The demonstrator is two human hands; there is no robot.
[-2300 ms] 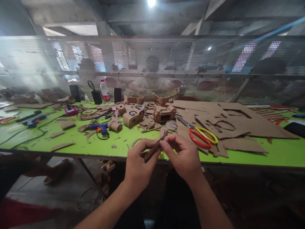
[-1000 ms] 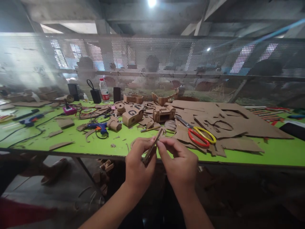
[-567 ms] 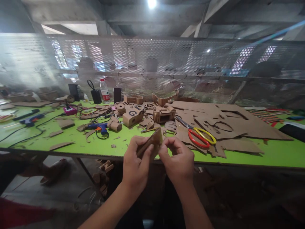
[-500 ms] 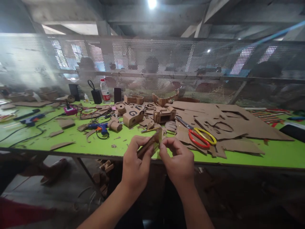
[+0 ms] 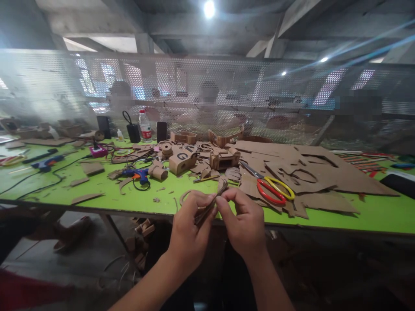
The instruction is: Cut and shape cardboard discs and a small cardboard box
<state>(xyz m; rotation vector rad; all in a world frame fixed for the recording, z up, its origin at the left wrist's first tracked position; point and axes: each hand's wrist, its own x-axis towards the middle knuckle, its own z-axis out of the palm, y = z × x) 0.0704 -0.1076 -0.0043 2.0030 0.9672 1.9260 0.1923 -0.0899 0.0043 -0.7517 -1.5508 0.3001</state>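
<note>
Both my hands meet in front of the near edge of the green table. My left hand is closed around a small flat piece of brown cardboard, seen nearly edge-on. My right hand pinches the same piece at its upper right end with thumb and forefinger. The piece is held in the air, just off the table's front edge.
Red-and-yellow scissors lie on cut cardboard sheets to the right. A blue glue gun, a cardboard box marked G, cardboard models, cables and a water bottle crowd the table's middle. A perforated metal screen stands behind.
The cardboard piece has been turned in my fingers, from showing its flat face half a second ago to nearly edge-on and lower now. Both hands stay on it.
</note>
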